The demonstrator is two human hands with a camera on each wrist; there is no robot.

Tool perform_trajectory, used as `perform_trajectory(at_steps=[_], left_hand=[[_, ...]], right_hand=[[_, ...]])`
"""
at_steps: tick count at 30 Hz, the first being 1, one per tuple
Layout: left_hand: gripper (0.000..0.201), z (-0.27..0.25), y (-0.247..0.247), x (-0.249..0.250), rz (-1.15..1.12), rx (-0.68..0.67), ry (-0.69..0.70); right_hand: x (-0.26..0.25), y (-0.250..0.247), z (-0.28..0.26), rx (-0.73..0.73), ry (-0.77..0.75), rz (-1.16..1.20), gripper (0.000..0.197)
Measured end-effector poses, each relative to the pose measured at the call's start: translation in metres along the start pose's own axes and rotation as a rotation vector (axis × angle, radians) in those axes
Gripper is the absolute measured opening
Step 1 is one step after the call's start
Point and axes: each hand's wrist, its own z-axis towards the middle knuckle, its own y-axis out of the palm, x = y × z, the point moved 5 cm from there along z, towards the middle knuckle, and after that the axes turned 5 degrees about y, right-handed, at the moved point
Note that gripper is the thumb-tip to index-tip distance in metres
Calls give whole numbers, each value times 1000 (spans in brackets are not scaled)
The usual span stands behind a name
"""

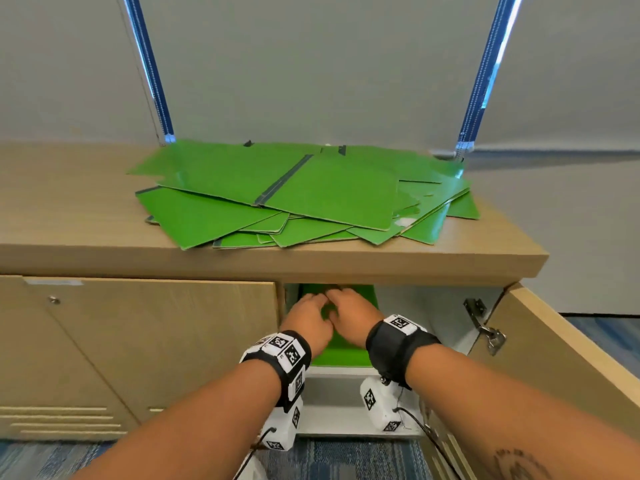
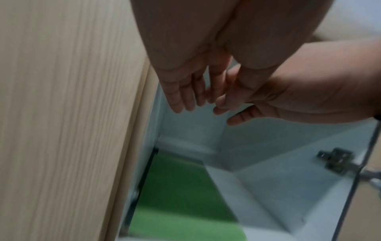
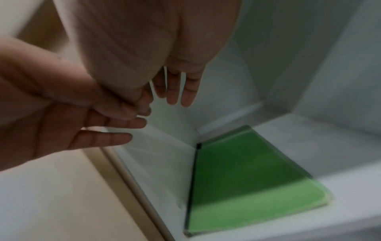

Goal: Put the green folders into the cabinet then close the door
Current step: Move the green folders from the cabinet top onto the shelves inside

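Observation:
A loose pile of green folders [image 1: 301,195] lies spread on the wooden cabinet top [image 1: 69,220]. Below it the right compartment [image 1: 422,306] stands with its door [image 1: 571,358] swung out to the right. A green folder [image 1: 343,355] lies flat on the compartment's white floor, against the left wall [image 3: 247,176] [image 2: 181,195]. My left hand [image 1: 306,317] and right hand [image 1: 349,317] are side by side inside the opening, above that folder. The wrist views show both hands' fingers [image 2: 185,97] [image 3: 179,91] fairly straight and relaxed, holding nothing, clear of the folder.
The left cabinet door [image 1: 156,341] is closed beside my left wrist. Metal hinges [image 1: 485,327] sit on the open door's inner edge. Two blue posts [image 1: 149,71] [image 1: 485,71] rise behind the pile. Blue carpet [image 1: 346,459] covers the floor.

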Motion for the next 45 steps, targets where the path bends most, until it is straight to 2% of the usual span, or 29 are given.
perform_trajectory(at_steps=[5, 8, 13, 14, 16, 17, 18, 20, 21, 25, 27, 29, 31, 33, 36, 38, 40, 41, 43, 45], left_hand=[[16, -11, -64, 39, 67, 171, 32], [23, -8, -95, 58, 64, 235, 66], [25, 7, -142, 90, 13, 333, 74], [23, 12, -148, 95, -6, 341, 82], [14, 22, -157, 98, -9, 353, 80], [8, 25, -160, 96, -5, 348, 64], [11, 28, -160, 92, 7, 334, 42], [32, 33, -159, 80, 65, 285, -4], [40, 34, -159, 74, 83, 260, -25], [46, 37, -163, 55, 60, 254, -81], [55, 43, -164, 49, 129, 273, -109], [74, 51, -161, 48, 279, 243, -152], [99, 57, -157, 44, 371, 194, -236], [123, 59, -149, 33, 373, 140, -344], [143, 53, -140, 21, 397, 114, -411], [136, 50, -142, 23, 456, 130, -370], [116, 50, -150, 30, 504, 104, -332], [105, 50, -155, 34, 499, 89, -316], [85, 48, -164, 40, 375, 101, -281], [65, 42, -173, 47, 189, 174, -226]], right_hand=[[-45, -56, -31, 44, -110, 26, 31], [-67, -92, -46, 111, -148, 47, 32], [-86, -153, -35, 291, -157, -5, 12], [-87, -163, -29, 328, -155, -45, 15], [-82, -170, -12, 316, -92, -163, 37], [-77, -169, -4, 258, -24, -230, 49], [-72, -166, 1, 173, 51, -300, 59], [-65, -159, 2, 6, 148, -400, 70], [-62, -156, 1, -24, 162, -423, 71], [-52, -164, -12, 101, 77, -449, 63], [-42, -164, -18, 68, 68, -382, 73], [-31, -163, -24, 13, 84, -353, 83], [-24, -164, -27, 12, 68, -358, 79], [-18, -165, -30, -38, 48, -265, 69], [-12, -174, -30, -96, 60, -35, 53], [1, -181, -27, 67, 149, 49, 50], [21, -184, -27, 300, 316, -40, 60], [29, -182, -29, 360, 392, -85, 66], [38, -176, -33, 401, 470, -126, 73], [36, -174, -36, 414, 467, -135, 79]])
